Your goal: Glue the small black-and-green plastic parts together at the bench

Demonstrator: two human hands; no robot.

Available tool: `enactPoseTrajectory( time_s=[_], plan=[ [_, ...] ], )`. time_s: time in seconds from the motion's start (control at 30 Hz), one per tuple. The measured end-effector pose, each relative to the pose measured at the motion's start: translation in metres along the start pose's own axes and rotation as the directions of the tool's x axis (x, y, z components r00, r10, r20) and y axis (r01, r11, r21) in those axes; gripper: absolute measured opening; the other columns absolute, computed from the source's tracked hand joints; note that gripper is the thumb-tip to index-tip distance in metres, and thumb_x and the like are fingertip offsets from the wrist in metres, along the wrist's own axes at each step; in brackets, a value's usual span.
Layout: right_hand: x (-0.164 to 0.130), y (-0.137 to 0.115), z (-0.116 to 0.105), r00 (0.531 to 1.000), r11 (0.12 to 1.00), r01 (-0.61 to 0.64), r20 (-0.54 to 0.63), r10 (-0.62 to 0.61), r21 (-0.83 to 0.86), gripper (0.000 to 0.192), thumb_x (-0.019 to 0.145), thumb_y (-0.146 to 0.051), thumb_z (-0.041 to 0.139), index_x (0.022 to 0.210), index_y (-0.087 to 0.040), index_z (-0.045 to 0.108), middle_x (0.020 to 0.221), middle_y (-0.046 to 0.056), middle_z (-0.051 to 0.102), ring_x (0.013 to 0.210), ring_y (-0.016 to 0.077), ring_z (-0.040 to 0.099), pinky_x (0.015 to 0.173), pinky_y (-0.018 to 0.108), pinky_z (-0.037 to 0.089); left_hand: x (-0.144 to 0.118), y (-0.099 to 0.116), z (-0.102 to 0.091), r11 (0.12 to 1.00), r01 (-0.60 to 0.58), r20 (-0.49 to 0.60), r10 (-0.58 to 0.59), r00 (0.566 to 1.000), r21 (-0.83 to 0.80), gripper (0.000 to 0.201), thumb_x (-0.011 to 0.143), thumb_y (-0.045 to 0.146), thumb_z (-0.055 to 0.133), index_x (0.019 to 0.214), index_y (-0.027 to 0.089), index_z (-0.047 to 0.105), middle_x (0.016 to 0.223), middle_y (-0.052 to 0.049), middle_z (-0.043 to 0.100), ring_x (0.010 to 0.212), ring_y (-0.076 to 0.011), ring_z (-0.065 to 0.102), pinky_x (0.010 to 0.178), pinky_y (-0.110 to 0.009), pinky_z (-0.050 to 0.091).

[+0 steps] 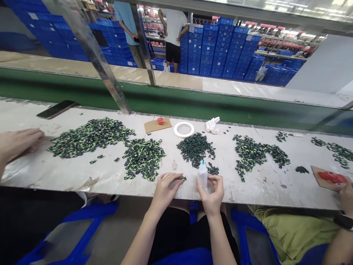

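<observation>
A long white table (82, 176), scuffed and stained, runs across the view, with a green belt (193, 101) behind it and a second pale bench beyond that. The room is a factory floor: stacks of blue crates (220, 51) fill the back, shelves of pink goods stand behind them, and 2 people (154, 22) stand among the crates.

On the table lie 4 large piles of small black-and-green parts (91, 136), plus smaller scatters toward the right end. There is 1 tape roll (184, 129), 1 crumpled tissue (212, 125), 1 phone (56, 109) at the far left, and 2 cardboard pieces: 1 (157, 125) carrying a small red cap (160, 120), 1 (320, 176) at the right under a red patch.

The left hand (165, 187) rests at the near edge, its fingers pinched narrow on 1 part (183, 179). The right hand (212, 191) is wrapped around a clear bottle (203, 176) with a blue tip, held upright just beside that part.

2 co-workers' hands show: 1 (19, 141) flat on the table at the left, 1 (346, 197) at the right edge.
</observation>
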State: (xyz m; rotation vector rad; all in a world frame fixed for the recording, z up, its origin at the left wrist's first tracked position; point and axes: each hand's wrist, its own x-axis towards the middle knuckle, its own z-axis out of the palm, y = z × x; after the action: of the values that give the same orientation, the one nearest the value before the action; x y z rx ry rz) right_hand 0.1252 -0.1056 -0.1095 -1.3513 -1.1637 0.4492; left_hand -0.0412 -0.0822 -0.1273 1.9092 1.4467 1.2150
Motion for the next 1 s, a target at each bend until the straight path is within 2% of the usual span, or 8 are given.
enactPoseTrajectory(
  time_s=[0.17,0.4,0.5,0.6,0.7,0.77,0.83,1.0],
  plan=[
    [-0.001,-0.004,0.014,0.983,0.999,0.028,0.184,-0.020,-0.039,0.037,0.074,-0.032,0.072,0.103,-0.020,0.051,0.100,0.011,0.071,0.095,0.0243,0.070,0.082,0.038,0.057,-0.003,-0.002,-0.005,1.000,-0.011,0.009,0.011,1.000,0.004,0.015,0.081,0.030,0.065,0.094,0.024,0.071,0.092,-0.006,0.075,0.090,-0.0237,0.067,0.082,-0.039,0.051],
    [-0.004,0.010,0.020,0.978,0.970,0.159,0.165,-0.129,-0.182,0.030,0.079,-0.035,0.071,0.104,-0.021,0.065,0.099,0.010,0.063,0.092,0.0238,0.067,0.081,0.039,0.059,-0.004,-0.002,-0.003,0.994,-0.034,0.015,0.033,0.999,0.105,0.012,0.082,0.032,0.064,0.085,0.026,0.074,0.094,-0.005,0.073,0.095,-0.0264,0.064,0.084,-0.044,0.048],
    [-0.003,0.007,0.020,0.960,0.940,0.239,0.208,-0.190,-0.243,0.029,0.078,-0.035,0.072,0.103,-0.021,0.067,0.093,0.010,0.065,0.097,0.0264,0.062,0.082,0.041,0.057,-0.004,-0.004,-0.001,0.993,-0.043,0.025,0.041,0.999,0.111,0.011,0.082,0.031,0.064,0.082,0.027,0.074,0.093,-0.004,0.073,0.094,-0.0257,0.064,0.083,-0.043,0.047],
    [0.005,0.006,0.007,0.930,0.919,0.304,0.286,-0.230,-0.249,0.035,0.078,-0.036,0.072,0.110,-0.022,0.066,0.097,0.010,0.068,0.102,0.0281,0.056,0.084,0.045,0.054,-0.004,-0.006,0.000,0.994,-0.045,0.021,0.043,0.999,0.104,0.010,0.082,0.031,0.065,0.080,0.027,0.074,0.091,-0.004,0.074,0.092,-0.0255,0.064,0.084,-0.044,0.047],
    [0.024,0.016,-0.025,0.924,0.889,0.340,0.284,-0.256,-0.306,0.024,0.086,-0.035,0.064,0.107,-0.027,0.069,0.109,0.008,0.067,0.105,0.0282,0.052,0.085,0.049,0.051,-0.004,-0.007,-0.001,0.998,-0.025,0.027,0.023,0.999,0.062,0.011,0.081,0.029,0.065,0.077,0.027,0.074,0.088,-0.003,0.075,0.092,-0.0261,0.064,0.083,-0.045,0.047],
    [0.040,0.025,-0.048,0.944,0.864,0.316,0.215,-0.248,-0.391,0.016,0.088,-0.034,0.060,0.094,-0.027,0.073,0.099,0.008,0.069,0.096,0.0282,0.053,0.079,0.047,0.051,-0.004,-0.007,-0.002,1.000,-0.009,0.034,0.009,0.999,0.005,0.011,0.081,0.028,0.064,0.076,0.027,0.074,0.085,-0.002,0.075,0.092,-0.0255,0.065,0.084,-0.045,0.049],
    [0.054,0.033,-0.063,0.938,0.855,0.307,0.286,-0.197,-0.418,0.014,0.087,-0.031,0.061,0.087,-0.027,0.075,0.084,0.007,0.070,0.087,0.0269,0.055,0.074,0.044,0.051,-0.004,-0.006,-0.002,0.999,0.015,0.023,-0.014,1.000,-0.042,0.011,0.081,0.029,0.064,0.077,0.028,0.075,0.084,-0.002,0.076,0.090,-0.0246,0.066,0.085,-0.043,0.050],
    [0.066,0.036,-0.063,0.914,0.853,0.296,0.387,-0.122,-0.430,0.012,0.085,-0.027,0.062,0.078,-0.026,0.071,0.078,0.004,0.068,0.079,0.0231,0.060,0.070,0.037,0.049,-0.006,-0.007,-0.004,0.989,0.089,-0.058,-0.097,0.994,-0.120,0.013,0.079,0.036,0.066,0.077,0.026,0.076,0.086,-0.004,0.075,0.085,-0.0235,0.069,0.080,-0.039,0.055]
  ],
)
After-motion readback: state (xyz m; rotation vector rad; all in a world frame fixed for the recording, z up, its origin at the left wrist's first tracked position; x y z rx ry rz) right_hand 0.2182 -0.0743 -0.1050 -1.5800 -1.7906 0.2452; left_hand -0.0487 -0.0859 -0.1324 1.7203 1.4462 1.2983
